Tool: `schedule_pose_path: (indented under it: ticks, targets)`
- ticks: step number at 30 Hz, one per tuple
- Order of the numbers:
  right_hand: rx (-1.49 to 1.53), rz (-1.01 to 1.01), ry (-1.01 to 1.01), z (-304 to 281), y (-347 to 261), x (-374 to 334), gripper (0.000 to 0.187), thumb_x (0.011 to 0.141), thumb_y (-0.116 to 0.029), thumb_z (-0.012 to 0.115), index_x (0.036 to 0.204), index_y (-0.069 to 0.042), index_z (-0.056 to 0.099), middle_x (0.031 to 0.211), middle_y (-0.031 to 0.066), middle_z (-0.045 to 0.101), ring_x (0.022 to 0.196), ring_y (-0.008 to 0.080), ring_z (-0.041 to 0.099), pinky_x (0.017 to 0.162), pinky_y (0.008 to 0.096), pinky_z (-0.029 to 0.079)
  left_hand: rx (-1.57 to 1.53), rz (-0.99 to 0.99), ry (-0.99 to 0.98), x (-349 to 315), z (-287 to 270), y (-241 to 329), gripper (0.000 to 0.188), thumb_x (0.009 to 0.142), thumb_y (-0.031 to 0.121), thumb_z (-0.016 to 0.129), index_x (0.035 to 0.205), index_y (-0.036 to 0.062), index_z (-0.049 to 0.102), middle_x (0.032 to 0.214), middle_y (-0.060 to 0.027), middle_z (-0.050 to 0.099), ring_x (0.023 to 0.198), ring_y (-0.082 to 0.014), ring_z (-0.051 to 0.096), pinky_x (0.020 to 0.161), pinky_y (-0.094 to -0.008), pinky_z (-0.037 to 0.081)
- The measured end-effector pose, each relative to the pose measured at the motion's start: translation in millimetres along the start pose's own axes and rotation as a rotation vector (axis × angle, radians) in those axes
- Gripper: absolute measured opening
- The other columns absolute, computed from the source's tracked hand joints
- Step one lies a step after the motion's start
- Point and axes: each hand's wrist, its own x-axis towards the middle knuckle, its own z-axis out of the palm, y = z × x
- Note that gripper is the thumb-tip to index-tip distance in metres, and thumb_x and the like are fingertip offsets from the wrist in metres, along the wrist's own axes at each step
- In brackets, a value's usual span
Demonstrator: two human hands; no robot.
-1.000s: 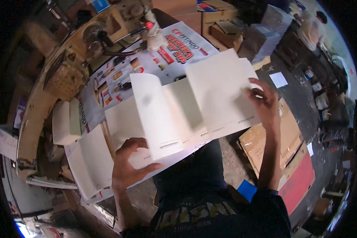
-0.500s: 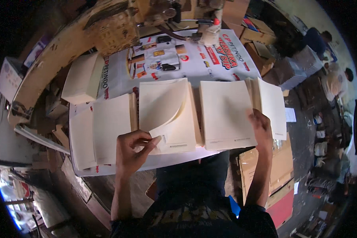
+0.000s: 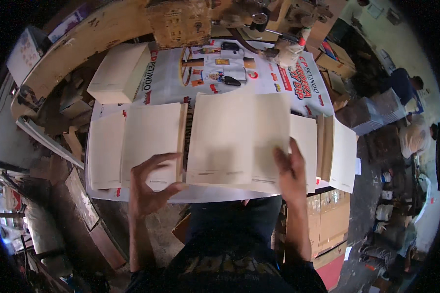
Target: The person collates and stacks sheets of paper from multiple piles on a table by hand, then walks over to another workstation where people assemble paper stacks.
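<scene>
Stacks of cream printed sheets lie side by side on the table. In the middle, one sheet (image 3: 271, 122) stands raised and slightly blurred beside a flat stack (image 3: 220, 136). My right hand (image 3: 293, 173) grips its right edge, thumb on the front face. My left hand (image 3: 154, 183) holds nothing; thumb and fingers spread apart by the lower right corner of the left stack (image 3: 151, 124). Partly hidden behind the raised sheet is another stack (image 3: 305, 146). Further right leans a thick stack (image 3: 342, 151). A flat pile (image 3: 106, 146) lies at the far left.
A tall paper block (image 3: 115, 75) stands at the back left on the printed banner (image 3: 168, 88) covering the table. Worn machinery (image 3: 181, 22) rises behind. A cardboard box (image 3: 327, 219) sits below the table's right edge. Two people (image 3: 403, 88) are at the far right.
My left hand has let go of the curled sheet and opened, moving slightly left. My right hand has moved left and now holds the raised sheet. The whole view has shifted.
</scene>
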Motion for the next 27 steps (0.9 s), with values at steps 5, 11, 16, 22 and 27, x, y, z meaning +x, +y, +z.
schedule_pose_path:
  ticks: [5,11,16,22,27]
  targets:
    - [0.234,0.051,-0.016,30.3,35.4,14.5,0.042,0.098,-0.018,0.053,0.132,0.006,0.046,0.124,0.0191,0.057,0.113,0.0192,0.052,0.100,0.0302,0.039,0.749,-0.163,-0.166,-13.0,-22.6,-12.2,0.091,0.063,0.023,0.086,0.142,0.0161,0.041,0.144,-0.0144,0.042,0.134,-0.0323,0.039,0.115,-0.0426,0.030]
    - [0.115,-0.047,-0.153,36.6,18.6,9.8,0.034,0.093,-0.014,0.061,0.123,0.001,0.054,0.115,0.0139,0.063,0.105,0.0182,0.058,0.092,0.0318,0.045,0.576,-0.216,-0.091,-19.2,-60.0,-14.9,0.030,0.067,0.017,0.084,0.090,0.0017,0.072,0.094,-0.0163,0.070,0.099,-0.0313,0.067,0.086,-0.0395,0.055]
    - [0.367,0.058,-0.010,37.7,1.5,10.1,0.034,0.089,-0.005,0.062,0.122,0.000,0.055,0.108,0.0094,0.065,0.094,0.0132,0.061,0.084,0.0267,0.048,0.199,-0.302,0.256,-36.8,-67.4,-48.9,0.023,0.074,0.011,0.081,0.066,-0.0029,0.065,0.062,-0.0119,0.066,0.057,-0.0165,0.067,0.055,-0.0296,0.058]
    - [0.226,0.023,0.034,76.5,-21.1,-7.1,0.059,0.092,-0.019,0.062,0.140,0.003,0.037,0.117,0.0157,0.062,0.104,0.0207,0.060,0.091,0.0320,0.047,-0.344,-0.124,0.651,-57.1,-66.6,-73.4,0.022,0.084,0.017,0.074,0.081,-0.0029,0.065,0.077,-0.0117,0.068,0.064,-0.0188,0.067,0.055,-0.0323,0.058]
    - [0.228,0.007,-0.350,152.8,-6.2,-13.0,0.067,0.097,-0.022,0.050,0.147,0.005,0.014,0.138,0.0340,0.039,0.105,0.0349,0.059,0.089,0.0455,0.047,-0.287,-0.309,0.767,-44.7,-102.8,-131.2,0.051,0.099,0.043,0.046,0.100,-0.0041,0.064,0.087,-0.0083,0.066,0.085,-0.0151,0.064,0.075,-0.0313,0.053]
